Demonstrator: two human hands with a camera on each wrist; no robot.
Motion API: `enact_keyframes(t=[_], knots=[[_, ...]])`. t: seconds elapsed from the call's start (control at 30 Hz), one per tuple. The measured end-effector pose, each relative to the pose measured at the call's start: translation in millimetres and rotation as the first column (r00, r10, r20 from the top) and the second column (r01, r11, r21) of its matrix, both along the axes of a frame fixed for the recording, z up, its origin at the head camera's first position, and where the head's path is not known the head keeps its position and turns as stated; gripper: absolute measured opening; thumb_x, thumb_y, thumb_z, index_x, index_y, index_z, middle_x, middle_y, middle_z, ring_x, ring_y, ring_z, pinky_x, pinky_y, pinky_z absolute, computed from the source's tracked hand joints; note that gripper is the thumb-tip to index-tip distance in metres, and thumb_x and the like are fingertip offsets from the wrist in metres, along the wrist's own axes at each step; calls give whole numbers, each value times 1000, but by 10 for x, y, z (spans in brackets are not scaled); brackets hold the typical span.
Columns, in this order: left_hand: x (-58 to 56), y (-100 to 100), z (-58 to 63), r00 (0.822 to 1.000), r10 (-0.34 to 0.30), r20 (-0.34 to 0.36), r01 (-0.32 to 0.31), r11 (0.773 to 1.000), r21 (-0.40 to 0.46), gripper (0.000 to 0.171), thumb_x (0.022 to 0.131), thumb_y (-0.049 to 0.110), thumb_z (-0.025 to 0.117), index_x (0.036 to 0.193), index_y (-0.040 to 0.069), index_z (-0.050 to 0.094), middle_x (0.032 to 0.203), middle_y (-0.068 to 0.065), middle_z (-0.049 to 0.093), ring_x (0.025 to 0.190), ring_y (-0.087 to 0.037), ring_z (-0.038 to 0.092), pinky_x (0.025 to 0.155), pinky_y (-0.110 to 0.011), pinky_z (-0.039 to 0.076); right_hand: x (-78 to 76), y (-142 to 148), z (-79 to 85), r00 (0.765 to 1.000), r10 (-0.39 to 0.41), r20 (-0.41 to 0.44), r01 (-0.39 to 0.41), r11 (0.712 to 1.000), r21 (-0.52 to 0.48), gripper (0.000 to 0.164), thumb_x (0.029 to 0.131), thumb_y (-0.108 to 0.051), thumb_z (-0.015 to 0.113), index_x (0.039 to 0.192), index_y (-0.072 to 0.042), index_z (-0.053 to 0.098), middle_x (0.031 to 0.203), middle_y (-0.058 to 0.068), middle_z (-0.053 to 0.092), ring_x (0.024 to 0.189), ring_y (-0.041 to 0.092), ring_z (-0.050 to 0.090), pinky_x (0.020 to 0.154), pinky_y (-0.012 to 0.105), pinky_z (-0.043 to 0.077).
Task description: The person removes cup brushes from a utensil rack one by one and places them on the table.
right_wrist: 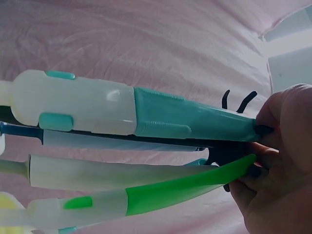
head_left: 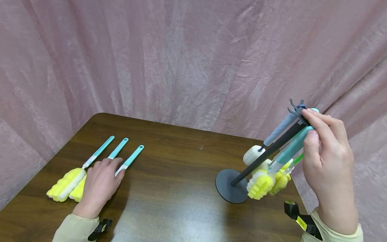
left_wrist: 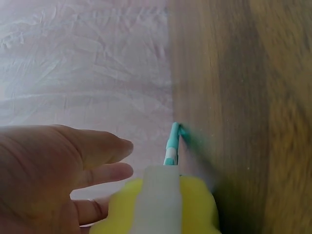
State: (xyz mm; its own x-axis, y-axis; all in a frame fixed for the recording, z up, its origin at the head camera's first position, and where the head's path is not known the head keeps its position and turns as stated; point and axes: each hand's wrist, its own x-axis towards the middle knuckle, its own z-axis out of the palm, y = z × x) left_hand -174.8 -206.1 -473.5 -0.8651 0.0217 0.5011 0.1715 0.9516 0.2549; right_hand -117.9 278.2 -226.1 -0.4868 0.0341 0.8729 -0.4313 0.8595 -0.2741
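My right hand (head_left: pixel 329 163) is at the top of a dark stand (head_left: pixel 266 156), its thumb and fingertips pinching the end of a teal-handled bottle brush (head_left: pixel 291 148) by the hooks (head_left: pixel 297 112). In the right wrist view, a green-handled brush (right_wrist: pixel 185 192), a white-handled one (right_wrist: pixel 97 170) and a blue-handled one (right_wrist: pixel 122 141) hang beside it. At the left, my left hand (head_left: pixel 101 181) is over several teal-handled sponge brushes, its fingers spread loosely. One yellow sponge head (head_left: pixel 66 185) shows beside it; the hand partly covers the others. A sponge brush (left_wrist: pixel 158 204) fills the bottom of the left wrist view.
The stand's round base (head_left: pixel 228 191) sits near the right edge of the brown wooden table (head_left: pixel 169 161). White and yellow sponge heads (head_left: pixel 261 185) hang low around the pole. Behind the table a pink curtain (head_left: pixel 181 67) hangs in folds.
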Motion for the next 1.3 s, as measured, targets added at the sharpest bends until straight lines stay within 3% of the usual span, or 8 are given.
enact_keyframes(t=[0.27, 0.57, 0.67, 0.83, 1.07, 1.23, 1.3], knots=[[23, 44, 41, 999, -17, -34, 18, 999, 38, 34, 88, 25, 71, 117, 9, 68, 105, -20, 64, 94, -48, 55, 69, -60, 38, 2, 1, 28, 999, -43, -7, 43, 999, 22, 39, 100, -16, 44, 129, -14, 69, 129, 10, 62, 123, 12, 56, 91, 10, 32], [26, 103, 90, 999, -24, -47, 27, 998, 49, 34, 88, 25, 71, 118, 9, 68, 106, -19, 63, 94, -46, 55, 71, -61, 39, -20, 23, 106, 996, -65, -58, 70, 994, 86, 35, 98, -13, 47, 122, -10, 73, 120, 12, 67, 107, 34, 62, 86, 6, 31], [42, 122, 93, 999, -26, -43, 29, 998, 51, 35, 88, 25, 71, 119, 9, 68, 106, -18, 63, 95, -46, 55, 72, -60, 39, -43, 67, 113, 995, -77, -65, 83, 992, 96, 34, 96, -13, 49, 118, -10, 74, 114, 13, 68, 87, 20, 59, 76, 8, 30], [54, 153, 121, 998, -33, -49, 36, 998, 56, 36, 88, 24, 71, 120, 9, 68, 108, -18, 63, 98, -46, 54, 75, -61, 38, -72, 139, 100, 992, -108, -58, 112, 991, 74, 34, 93, -15, 51, 116, -12, 76, 110, 12, 68, 70, -7, 37, 66, 12, 26], [63, 188, 166, 997, -46, -58, 50, 997, 65, 36, 88, 24, 70, 120, 9, 68, 108, -18, 63, 99, -46, 54, 75, -61, 38, -94, 145, 82, 988, -143, -52, 145, 989, 41, 33, 93, -16, 52, 115, -15, 76, 110, 9, 68, 72, -4, 40, 63, 14, 26], [69, 194, 185, 996, -60, -62, 64, 996, 68, 36, 88, 23, 70, 121, 9, 67, 109, -18, 63, 100, -45, 54, 76, -60, 39, -85, 145, 76, 992, -120, -42, 123, 990, 67, 32, 96, -18, 53, 119, -17, 75, 116, 7, 68, 91, 15, 58, 73, 11, 27], [70, 194, 194, 995, -71, -69, 76, 995, 71, 36, 87, 22, 71, 121, 9, 67, 109, -17, 63, 99, -45, 55, 76, -59, 39, -56, 166, 78, 994, -109, -4, 108, 988, 107, 34, 98, -21, 54, 127, -19, 71, 123, 6, 66, 96, 23, 59, 73, 16, 30]])
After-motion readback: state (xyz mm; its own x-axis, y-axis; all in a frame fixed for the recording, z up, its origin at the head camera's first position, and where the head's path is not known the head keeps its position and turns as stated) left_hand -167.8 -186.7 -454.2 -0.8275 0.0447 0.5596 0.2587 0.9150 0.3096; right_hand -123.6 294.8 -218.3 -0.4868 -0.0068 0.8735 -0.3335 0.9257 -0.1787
